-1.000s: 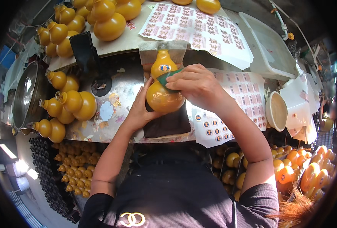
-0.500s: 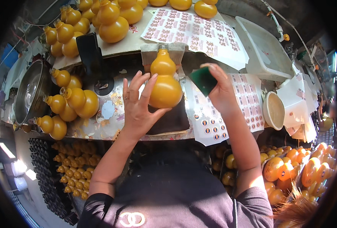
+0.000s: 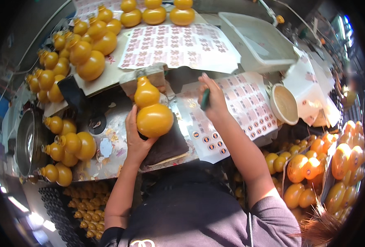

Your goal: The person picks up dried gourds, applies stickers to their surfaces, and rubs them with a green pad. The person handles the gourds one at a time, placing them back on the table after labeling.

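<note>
My left hand (image 3: 136, 138) cups the lower left side of a yellow gourd-shaped bottle (image 3: 155, 120), its fingers partly hidden behind the round body. The bottle's glass neck points away from me, at a cloth-covered rest (image 3: 129, 87). Under the bottle lies a dark mat (image 3: 168, 151). In my right hand (image 3: 215, 101) is a flat green scraper (image 3: 205, 99), seen nearly edge-on. That hand is apart from the bottle, above a white sticker sheet (image 3: 240, 99) with small round labels along its near part.
Yellow gourd bottles (image 3: 89, 66) crowd the back left and left side. A larger sticker sheet (image 3: 174, 47), a clear plastic tub (image 3: 260, 61) and a cream bowl (image 3: 284, 103) lie beyond and right. A phone (image 3: 73, 92) stands left; crates of orange gourds (image 3: 310, 168) sit lower right.
My left hand has shifted from spread fingers over the bottle to its lower left side. The scraper in my right hand has turned edge-on. The whole view has swung.
</note>
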`<state>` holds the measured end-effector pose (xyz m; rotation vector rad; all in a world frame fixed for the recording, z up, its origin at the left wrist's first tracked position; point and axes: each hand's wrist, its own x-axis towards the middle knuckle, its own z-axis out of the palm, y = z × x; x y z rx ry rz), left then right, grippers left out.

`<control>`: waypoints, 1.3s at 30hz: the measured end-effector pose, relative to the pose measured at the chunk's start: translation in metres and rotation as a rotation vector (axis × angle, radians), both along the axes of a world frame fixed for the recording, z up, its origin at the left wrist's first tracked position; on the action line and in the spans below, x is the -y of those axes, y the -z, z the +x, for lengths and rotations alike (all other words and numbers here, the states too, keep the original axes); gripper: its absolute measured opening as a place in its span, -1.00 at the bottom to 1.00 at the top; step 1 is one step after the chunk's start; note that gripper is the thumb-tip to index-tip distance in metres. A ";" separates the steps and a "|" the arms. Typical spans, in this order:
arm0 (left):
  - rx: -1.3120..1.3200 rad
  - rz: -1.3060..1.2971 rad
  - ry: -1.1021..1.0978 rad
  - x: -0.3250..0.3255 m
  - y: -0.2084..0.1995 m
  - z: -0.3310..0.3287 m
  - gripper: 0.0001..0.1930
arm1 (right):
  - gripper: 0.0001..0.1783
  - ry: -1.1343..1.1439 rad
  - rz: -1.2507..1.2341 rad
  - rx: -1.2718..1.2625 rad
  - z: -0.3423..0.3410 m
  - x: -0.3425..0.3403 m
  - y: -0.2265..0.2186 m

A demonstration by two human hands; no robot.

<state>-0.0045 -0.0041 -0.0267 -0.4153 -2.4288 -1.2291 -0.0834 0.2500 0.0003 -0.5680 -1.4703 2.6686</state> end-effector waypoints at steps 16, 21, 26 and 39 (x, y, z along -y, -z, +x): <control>0.251 0.177 0.048 0.001 0.002 0.033 0.10 | -0.77 0.113 0.759 0.190 0.185 -0.127 0.037; 0.254 0.238 0.053 0.000 0.002 0.036 0.10 | -0.72 0.192 1.218 -0.024 0.135 -0.161 0.032; 0.267 0.249 0.061 -0.002 0.003 0.035 0.12 | -0.67 -0.019 1.519 0.009 0.037 -0.209 0.033; 0.331 0.220 -0.012 0.000 0.003 0.036 0.17 | -0.64 -0.629 2.124 0.214 -0.090 -0.223 0.005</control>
